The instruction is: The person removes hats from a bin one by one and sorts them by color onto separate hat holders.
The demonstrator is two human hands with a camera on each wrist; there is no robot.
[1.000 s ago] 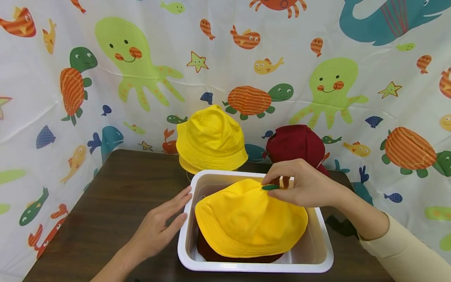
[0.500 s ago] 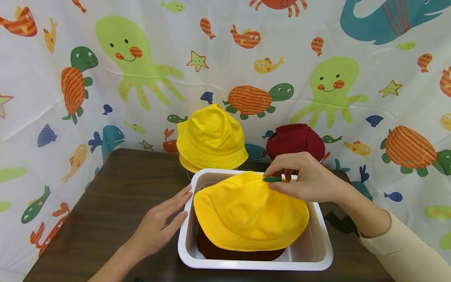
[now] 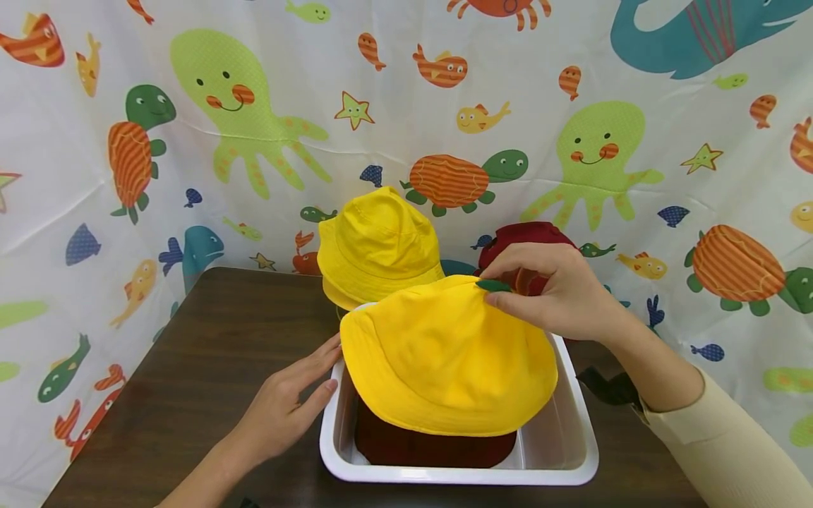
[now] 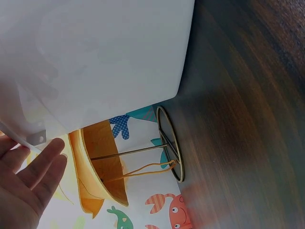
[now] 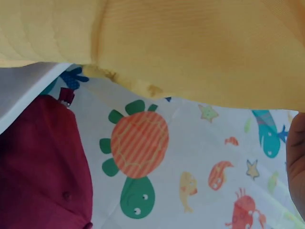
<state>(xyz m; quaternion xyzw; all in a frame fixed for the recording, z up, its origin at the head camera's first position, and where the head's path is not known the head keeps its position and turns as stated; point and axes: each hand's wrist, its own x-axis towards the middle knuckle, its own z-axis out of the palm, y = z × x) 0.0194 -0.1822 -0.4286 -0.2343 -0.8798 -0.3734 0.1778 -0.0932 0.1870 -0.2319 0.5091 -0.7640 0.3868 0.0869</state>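
A yellow bucket hat (image 3: 444, 360) hangs tilted over the white plastic basin (image 3: 470, 475), its brim above the basin floor. My right hand (image 3: 559, 289) pinches the green leaf-shaped tab (image 3: 492, 286) at its crown between thumb and fingers. In the right wrist view the hat's yellow cloth (image 5: 190, 52) spans the top. Fairly straight fingers of my left hand (image 3: 286, 398) touch the basin's left rim; the left wrist view has that hand (image 4: 28, 186) against the basin's outer wall (image 4: 114, 52). Beneath the raised hat, a dark reddish-brown item (image 3: 438, 446) lies in the basin, partly hidden.
Behind the basin, another yellow bucket hat (image 3: 381, 243) sits on a wire stand (image 4: 128, 151). A dark red cap (image 5: 43, 162) is at the back right, partly covered by my right hand in the head view. A sea-animal curtain (image 3: 394, 92) backs the dark wooden table (image 3: 254, 339).
My right hand has lifted the yellow bucket hat upward by its green tab, showing more of the reddish-brown item below. My left hand has stayed at the basin's rim.
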